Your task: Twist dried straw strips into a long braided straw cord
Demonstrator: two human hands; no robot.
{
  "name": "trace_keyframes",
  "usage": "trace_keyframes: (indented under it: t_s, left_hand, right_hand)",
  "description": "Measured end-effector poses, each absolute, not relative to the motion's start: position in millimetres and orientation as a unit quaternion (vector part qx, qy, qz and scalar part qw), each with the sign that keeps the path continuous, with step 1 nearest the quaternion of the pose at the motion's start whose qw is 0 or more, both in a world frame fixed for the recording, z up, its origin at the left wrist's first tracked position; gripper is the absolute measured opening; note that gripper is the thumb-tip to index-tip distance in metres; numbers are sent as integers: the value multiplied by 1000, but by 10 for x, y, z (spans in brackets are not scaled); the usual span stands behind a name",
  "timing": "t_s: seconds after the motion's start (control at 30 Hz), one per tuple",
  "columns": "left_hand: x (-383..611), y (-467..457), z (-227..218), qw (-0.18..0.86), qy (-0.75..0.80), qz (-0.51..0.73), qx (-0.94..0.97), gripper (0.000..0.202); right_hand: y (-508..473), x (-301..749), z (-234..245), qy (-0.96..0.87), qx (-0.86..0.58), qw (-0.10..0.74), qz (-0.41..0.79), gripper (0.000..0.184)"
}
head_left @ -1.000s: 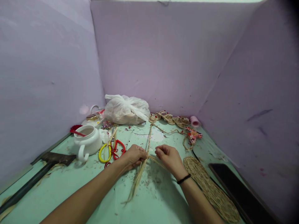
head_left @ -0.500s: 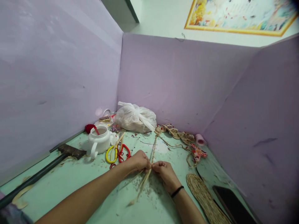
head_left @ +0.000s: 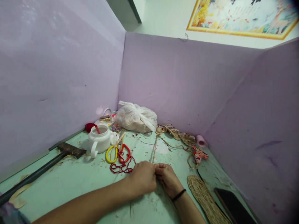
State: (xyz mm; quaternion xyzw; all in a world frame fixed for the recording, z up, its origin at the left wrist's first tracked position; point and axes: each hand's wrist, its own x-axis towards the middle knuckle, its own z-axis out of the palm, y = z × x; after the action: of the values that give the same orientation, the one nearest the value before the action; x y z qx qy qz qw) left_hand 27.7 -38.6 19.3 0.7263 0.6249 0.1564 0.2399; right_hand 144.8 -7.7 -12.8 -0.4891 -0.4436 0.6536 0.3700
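A thin twisted straw cord (head_left: 154,150) runs from the small coiled pieces at the back down to my hands. My left hand (head_left: 143,177) is closed round its near end, back of the hand upward, so the fingers are mostly hidden. Touching it on the right, my right hand (head_left: 168,179) pinches the cord between thumb and fingers; a black band circles that wrist. Loose straw ends are largely covered by my left hand, with a few faint strands below it. Left of my hands lie red yarn (head_left: 121,168) and scissors with one yellow and one red handle loop (head_left: 112,154).
A hammer (head_left: 70,150) and white teapot (head_left: 99,140) stand left. At the back are a tied plastic bag (head_left: 136,118), coiled straw pieces (head_left: 175,133) and a pink roll (head_left: 201,141). A woven straw sole (head_left: 203,197) and dark phone (head_left: 233,205) lie right. Purple panels enclose the table.
My left hand has turned over and come nearer, covering the loose straw ends that showed before. More red yarn is uncovered beside it. My right hand keeps its pinch, almost in place.
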Motion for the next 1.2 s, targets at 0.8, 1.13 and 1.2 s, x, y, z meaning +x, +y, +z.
trace_keyframes:
  t_s: [0.8,1.13,1.2]
  left_hand:
    - [269,-50,18,552,626,275,477,19]
    - [113,-18,73,610,560,296,476,16]
    - [87,-19,94,625,536,293,486,19]
  right_hand:
    - [-329,1384,95,-737,-621,214,158,17]
    - [-298,1465,191,-732,-603,238,210,17]
    - [-210,1539,197,-666,-619,326,261,19]
